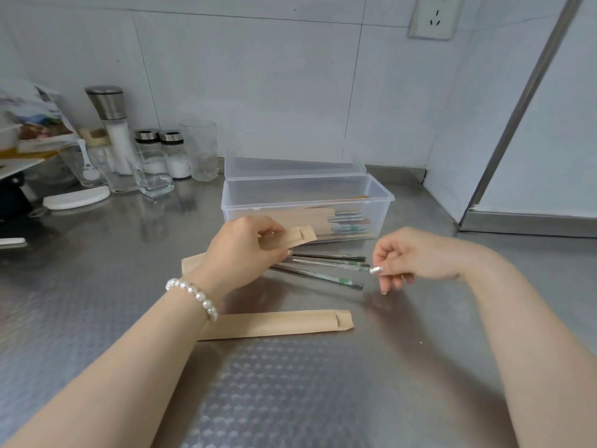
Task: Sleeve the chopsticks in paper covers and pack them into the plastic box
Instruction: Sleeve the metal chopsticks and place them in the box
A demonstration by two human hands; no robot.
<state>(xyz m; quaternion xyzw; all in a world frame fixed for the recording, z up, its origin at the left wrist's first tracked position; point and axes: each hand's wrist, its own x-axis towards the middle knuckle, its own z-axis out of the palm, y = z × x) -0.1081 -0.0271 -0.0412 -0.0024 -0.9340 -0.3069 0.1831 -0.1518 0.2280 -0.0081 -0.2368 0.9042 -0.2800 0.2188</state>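
My left hand [240, 250] grips a brown paper cover [295, 237] just in front of the clear plastic box [378, 192], whose lid stands open. Several sleeved chopsticks [326, 218] lie inside the box. Loose metal chopsticks [326, 268] with green marks lie on the steel counter between my hands. My right hand [410, 257] pinches the end of one of them with thumb and fingertips. A second paper cover [277, 324] lies flat nearer to me, and another cover [190, 261] pokes out under my left wrist.
At the back left stand a salt grinder [111, 124], two shakers [161, 150], glasses [200, 150], a white lid [76, 197] and a food packet [32, 121]. A tiled wall with a socket [434, 16] runs behind. A steel-edged panel [517, 124] bounds the right.
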